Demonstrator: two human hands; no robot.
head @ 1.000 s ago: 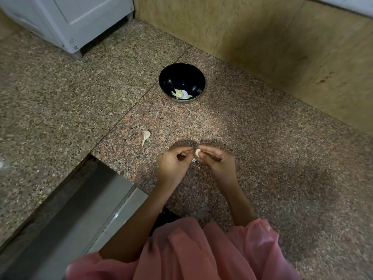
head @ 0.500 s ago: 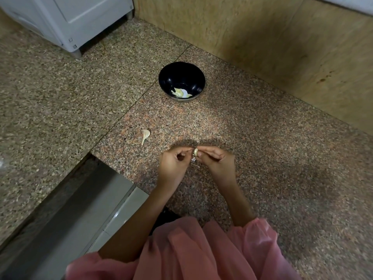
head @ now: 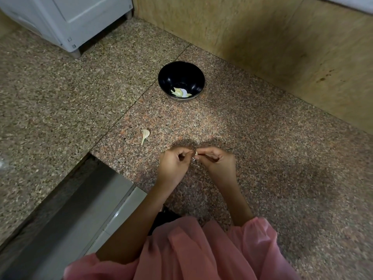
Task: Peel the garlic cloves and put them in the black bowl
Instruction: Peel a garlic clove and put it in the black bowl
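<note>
A small pale garlic clove is pinched between the fingertips of both hands, just above the granite floor. My left hand curls its fingers against the clove from the left, and my right hand pinches it from the right. Thin bits of skin lie or hang just below the fingers. The black bowl stands farther away on the floor and holds a few peeled cloves. An unpeeled clove with a stalk lies on the floor to the left of my hands.
A white appliance stands on feet at the top left. A tan stone wall runs along the back right. A step with a metal edge drops off at the lower left. Pink sleeves fill the bottom.
Both hands stay together at the same spot. The clove has turned a little between the fingertips and less of it shows now.
</note>
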